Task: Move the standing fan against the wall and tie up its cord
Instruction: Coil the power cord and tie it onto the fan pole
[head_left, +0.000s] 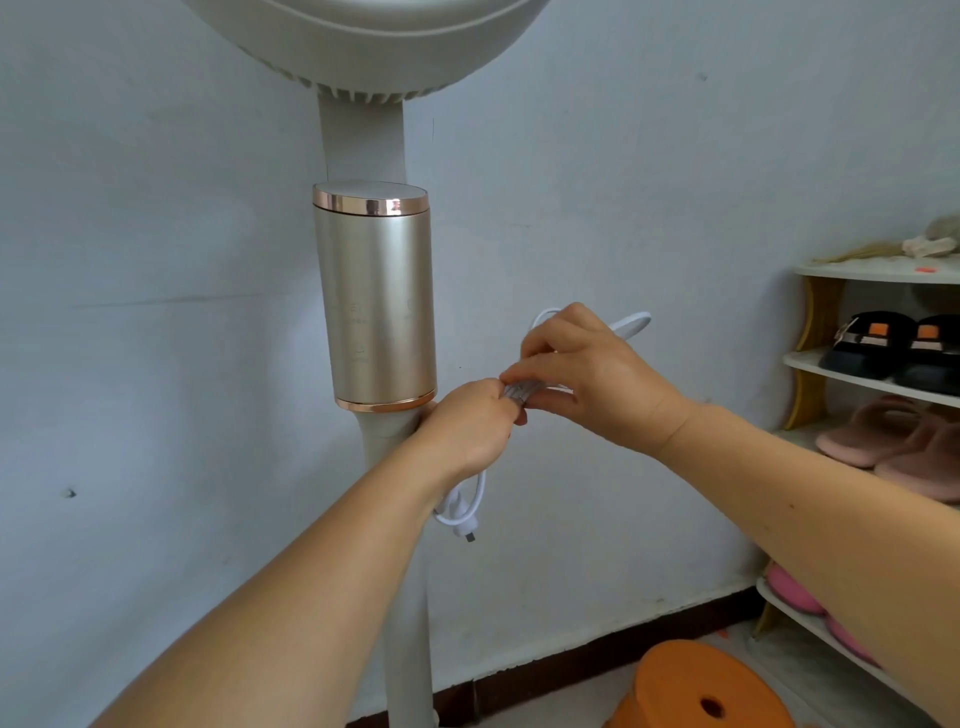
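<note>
The standing fan (374, 306) stands close to the pale wall (156, 312), with a gold cylinder on its white pole and the round head cut off at the top. Its white cord (631, 323) is bunched into loops just right of the pole. My left hand (467, 426) grips the bundle from below, beside the pole under the cylinder. My right hand (582, 374) pinches the bundle from above. One loop sticks out past my right hand. Another loop with the plug (465, 530) hangs under my left wrist.
A white and yellow shoe rack (852, 270) stands at the right, holding black shoes (893, 343) and pink slippers (883, 436). An orange round stool (706, 686) sits on the floor at the bottom right. A dark skirting board (571, 670) runs along the wall's foot.
</note>
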